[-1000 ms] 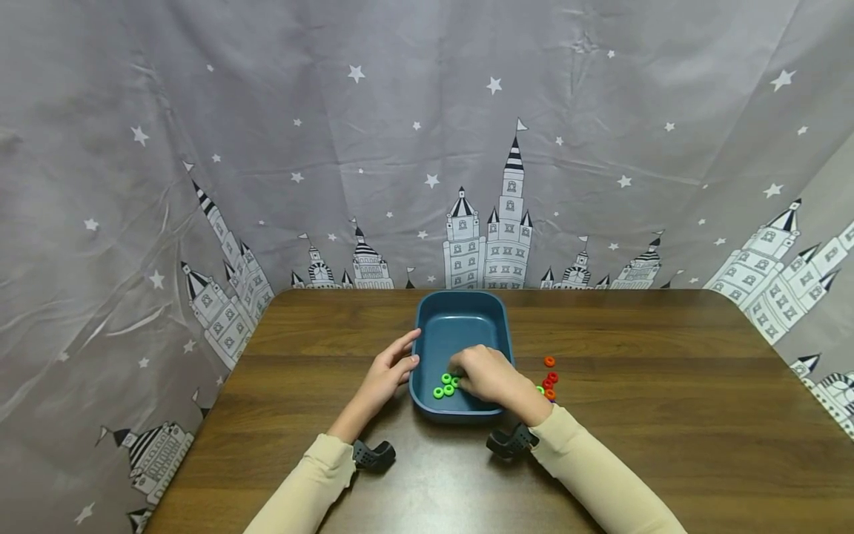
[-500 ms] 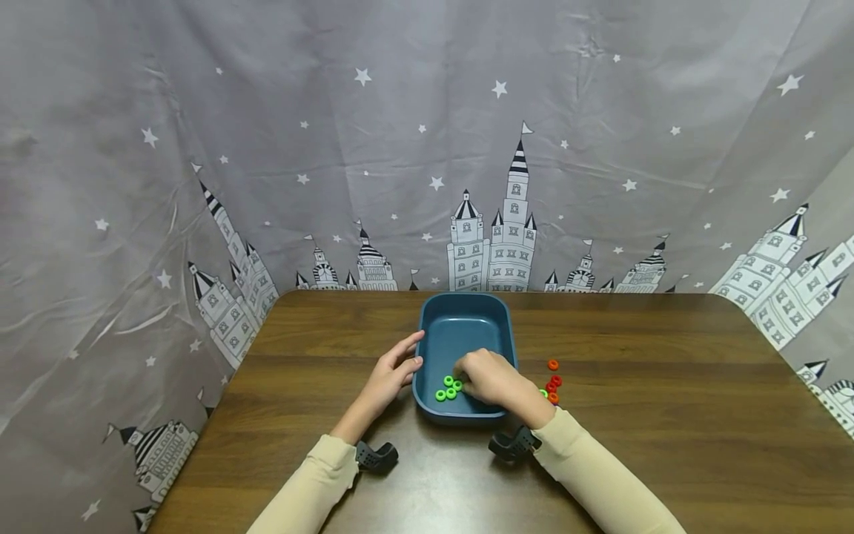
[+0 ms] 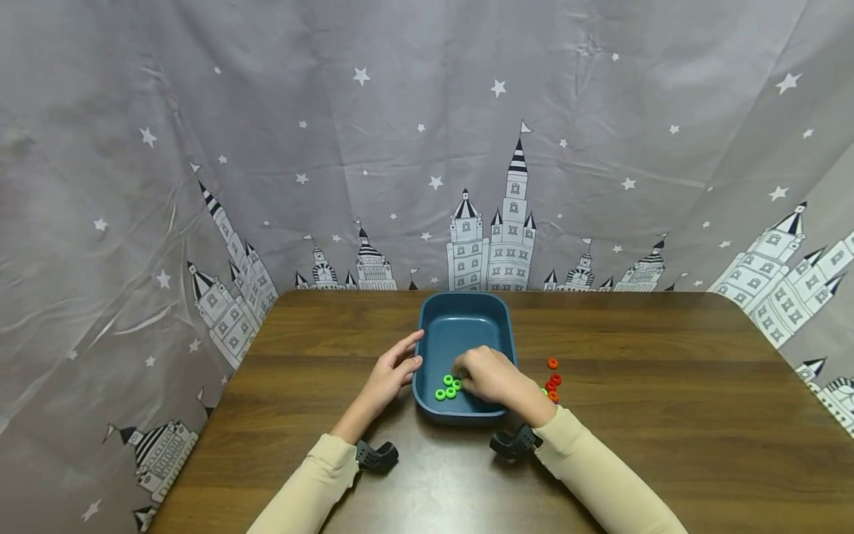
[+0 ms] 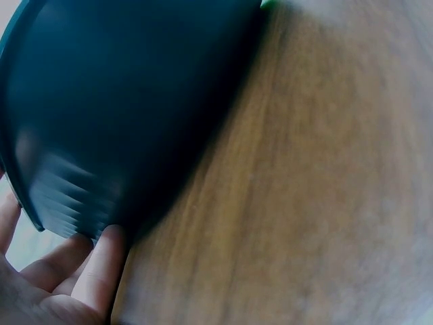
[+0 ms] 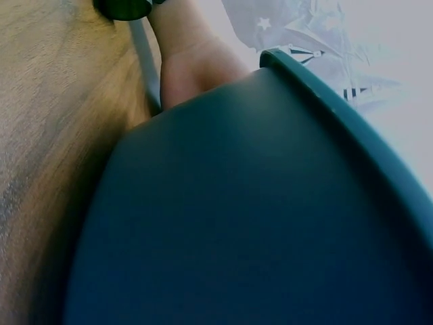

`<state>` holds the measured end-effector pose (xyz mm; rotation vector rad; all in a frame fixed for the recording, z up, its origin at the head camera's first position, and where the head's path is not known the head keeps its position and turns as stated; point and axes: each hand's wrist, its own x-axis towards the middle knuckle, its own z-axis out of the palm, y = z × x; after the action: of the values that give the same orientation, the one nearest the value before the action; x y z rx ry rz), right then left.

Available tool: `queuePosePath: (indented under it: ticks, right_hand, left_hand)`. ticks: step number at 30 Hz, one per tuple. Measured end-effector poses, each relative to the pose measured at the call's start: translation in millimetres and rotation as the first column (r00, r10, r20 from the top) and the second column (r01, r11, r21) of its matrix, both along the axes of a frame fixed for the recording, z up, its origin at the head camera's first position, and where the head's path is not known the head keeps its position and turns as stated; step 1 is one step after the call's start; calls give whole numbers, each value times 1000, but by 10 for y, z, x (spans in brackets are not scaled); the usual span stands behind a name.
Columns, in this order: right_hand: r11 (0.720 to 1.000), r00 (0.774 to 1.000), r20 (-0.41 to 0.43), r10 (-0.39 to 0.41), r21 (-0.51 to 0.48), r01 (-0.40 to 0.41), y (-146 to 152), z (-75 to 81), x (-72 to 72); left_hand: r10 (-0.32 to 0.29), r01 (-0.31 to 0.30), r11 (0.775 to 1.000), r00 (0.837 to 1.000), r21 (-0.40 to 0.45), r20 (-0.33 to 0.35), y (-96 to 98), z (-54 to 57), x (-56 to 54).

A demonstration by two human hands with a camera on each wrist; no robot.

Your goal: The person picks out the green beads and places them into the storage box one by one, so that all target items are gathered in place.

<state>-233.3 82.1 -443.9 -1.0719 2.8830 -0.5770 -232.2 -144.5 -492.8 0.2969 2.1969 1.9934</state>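
A teal-blue rectangular bin [image 3: 454, 340] stands on the wooden table. Fingertips of my left hand [image 3: 387, 377] touch its left side, the thumb apart from the fingers; in the left wrist view, that hand's fingers [image 4: 101, 267] lie against the outer wall. My right hand [image 3: 490, 375] reaches down into the bin, bent at the knuckles, its fingertips hidden behind the hand. Right beside those fingers is a green ring [image 3: 457, 385], with several similar rings [image 3: 448, 392] clustered to its left. Whether the right hand pinches a ring cannot be seen. The bin's wall blocks it in the right wrist view.
Several red and orange rings [image 3: 554, 380] lie on the table [image 3: 640, 386] to the right of the bin, partly behind the right wrist, with a bit of green among them. A grey curtain [image 3: 373, 148] printed with castles and stars hangs beyond the table's back edge.
The head view has shifted slightly. Both hands keep nearly the same places at the bin, and the green rings lie in the same cluster.
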Motion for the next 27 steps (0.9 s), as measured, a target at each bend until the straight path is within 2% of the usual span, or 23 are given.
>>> queuePosePath:
  ticks: [6, 13, 20, 24, 27]
  right_hand:
    - [998, 1000, 19, -9, -55, 10, 28, 38, 0]
    - [984, 998, -54, -24, -179, 14, 179, 140, -32]
    - [938, 988, -103, -116, -338, 75, 496, 230, -49]
    - [914, 974, -119, -191, -383, 133, 703, 221, -39]
    - [908, 966, -121, -228, -386, 166, 835, 202, -27]
  left_hand:
    - [-8, 8, 1000, 1000, -2, 6, 3, -5, 6]
    - [-7, 7, 1000, 1000, 7, 10, 17, -3, 7]
    - [3, -3, 1000, 1000, 6, -3, 18, -16, -2]
    - [2, -2, 1000, 1000, 11, -5, 14, -13, -2]
    - [2, -2, 1000, 1000, 10, 1, 5, -6, -2]
